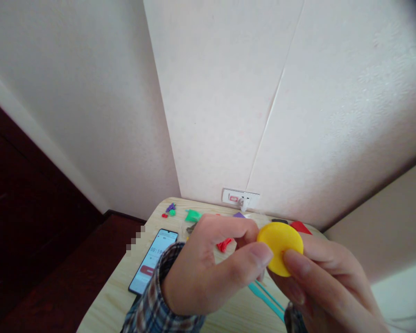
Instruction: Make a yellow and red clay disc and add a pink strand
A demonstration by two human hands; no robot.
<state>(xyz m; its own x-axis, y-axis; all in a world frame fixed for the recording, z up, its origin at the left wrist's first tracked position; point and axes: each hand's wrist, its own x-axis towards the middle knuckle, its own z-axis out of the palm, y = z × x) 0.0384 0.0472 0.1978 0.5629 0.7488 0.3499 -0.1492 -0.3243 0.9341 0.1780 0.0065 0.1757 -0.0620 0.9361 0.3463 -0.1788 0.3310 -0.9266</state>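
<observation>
Low in the frame, right of centre, we have both hands pinched on a yellow disc (280, 248). Our left hand (208, 273) closes thumb and fingers on its left edge; our right hand (327, 286) clamps thumb over its lower right rim. The disc is lifted above the wooden table (107, 300). Lower left lies a phone (152, 261), screen lit. Behind the hands sit small coloured pieces (193, 215), and a teal strip (266, 296) runs beneath.

phone (151, 262), wall socket (240, 199), wooden table (107, 300)
</observation>
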